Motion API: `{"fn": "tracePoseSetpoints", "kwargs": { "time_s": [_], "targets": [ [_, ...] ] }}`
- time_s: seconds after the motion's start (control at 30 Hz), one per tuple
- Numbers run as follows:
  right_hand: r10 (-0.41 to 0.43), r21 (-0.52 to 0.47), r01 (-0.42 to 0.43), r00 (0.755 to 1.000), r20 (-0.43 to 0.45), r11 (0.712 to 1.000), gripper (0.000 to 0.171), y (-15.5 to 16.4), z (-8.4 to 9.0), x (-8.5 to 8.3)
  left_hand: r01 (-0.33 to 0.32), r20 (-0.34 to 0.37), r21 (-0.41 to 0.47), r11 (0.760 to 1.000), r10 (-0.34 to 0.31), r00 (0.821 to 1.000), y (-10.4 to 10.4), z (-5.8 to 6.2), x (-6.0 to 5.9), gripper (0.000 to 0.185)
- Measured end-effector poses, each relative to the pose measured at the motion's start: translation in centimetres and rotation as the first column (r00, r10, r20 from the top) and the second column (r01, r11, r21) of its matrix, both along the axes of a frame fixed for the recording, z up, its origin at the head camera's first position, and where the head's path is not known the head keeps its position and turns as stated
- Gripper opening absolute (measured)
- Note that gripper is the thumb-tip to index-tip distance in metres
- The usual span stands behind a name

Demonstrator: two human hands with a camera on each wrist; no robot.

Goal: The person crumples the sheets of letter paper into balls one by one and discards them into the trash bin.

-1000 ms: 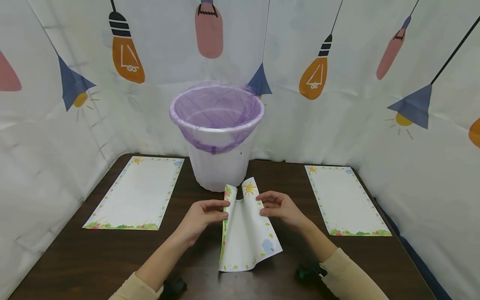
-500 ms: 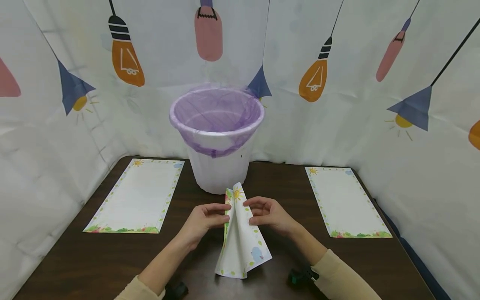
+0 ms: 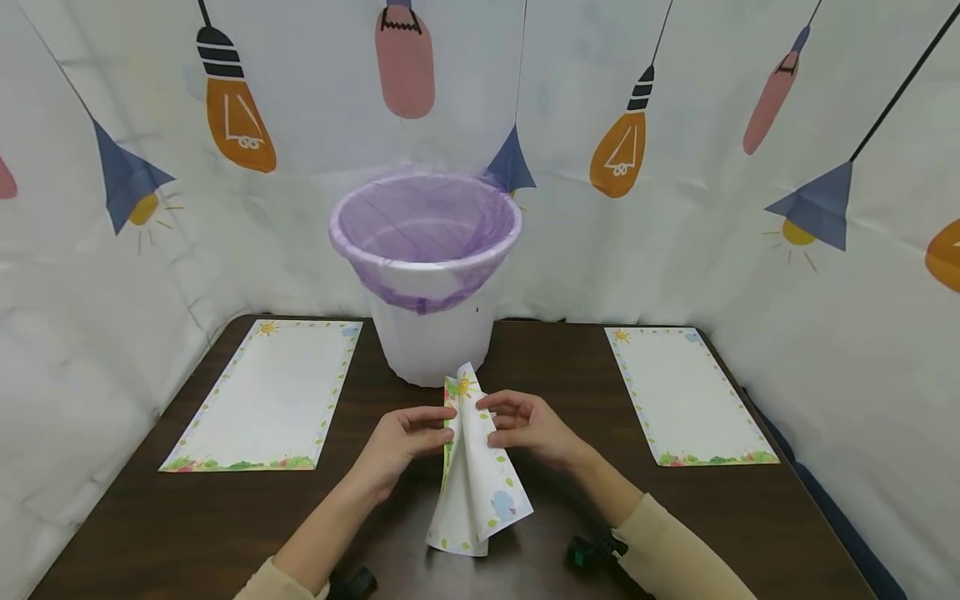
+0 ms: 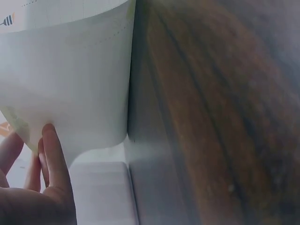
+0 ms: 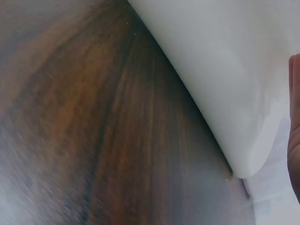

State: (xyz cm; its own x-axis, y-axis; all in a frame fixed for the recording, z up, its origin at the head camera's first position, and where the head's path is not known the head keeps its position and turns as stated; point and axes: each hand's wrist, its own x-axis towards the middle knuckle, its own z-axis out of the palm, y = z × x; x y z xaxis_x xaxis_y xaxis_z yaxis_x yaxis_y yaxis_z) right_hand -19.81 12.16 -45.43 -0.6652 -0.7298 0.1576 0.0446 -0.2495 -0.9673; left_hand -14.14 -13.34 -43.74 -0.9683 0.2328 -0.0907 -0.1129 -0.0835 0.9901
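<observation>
A sheet of white paper [image 3: 468, 483] with a printed border of leaves, a sun and a bluebird stands bent on the table, its two long sides drawn inward so they overlap. My left hand [image 3: 401, 446] pinches its left edge between thumb and fingers. From the other side, my right hand [image 3: 534, 427] pinches the right edge at about the same height. In the left wrist view, the paper's blank back [image 4: 70, 89] bulges out above my fingers [image 4: 54, 154]. The right wrist view has the curved paper [image 5: 220, 84] and only part of my right hand [image 5: 295, 136].
Behind the held sheet stands a white bin [image 3: 431, 333] with a purple liner [image 3: 420, 221] over its rim. Flat on the dark wooden table [image 3: 187, 525] lie one bordered sheet on the left [image 3: 266, 396] and another on the right [image 3: 690, 396]. Patterned cloth hangs behind.
My right hand has moved left with its edge of the paper, narrowing the sheet from an open curve into overlapping sides. My left hand stays nearly in place.
</observation>
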Motion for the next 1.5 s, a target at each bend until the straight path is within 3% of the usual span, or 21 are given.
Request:
{"fn": "tracePoseSetpoints", "kwargs": {
  "time_s": [0.2,0.5,0.77,1.23,1.5],
  "targets": [
    [-0.009,-0.003,0.009,1.000,0.005,1.000,0.057,0.1,0.3,0.3,0.014,-0.004,0.016,1.000,-0.014,1.000,0.4,0.3,0.1,0.041],
    [0.024,-0.036,-0.024,1.000,-0.005,0.999,0.049,-0.4,0.6,0.5,0.014,-0.018,0.017,1.000,-0.014,1.000,0.2,0.9,0.4,0.040],
    [-0.029,-0.058,0.029,1.000,-0.001,0.998,0.054,0.0,0.6,0.6,0.019,-0.020,0.041,0.999,-0.019,1.000,1.4,1.2,-0.1,0.041],
    [-0.086,-0.089,0.087,0.996,0.019,0.992,0.051,-0.1,0.6,0.6,-0.078,0.006,0.086,0.993,0.077,0.997,2.6,1.7,-0.5,0.040],
    [-0.081,-0.065,0.084,0.996,0.039,0.994,0.051,-0.4,0.8,0.8,-0.101,0.011,0.117,0.988,0.101,0.995,2.6,1.8,-0.4,0.039]
  ]
}}
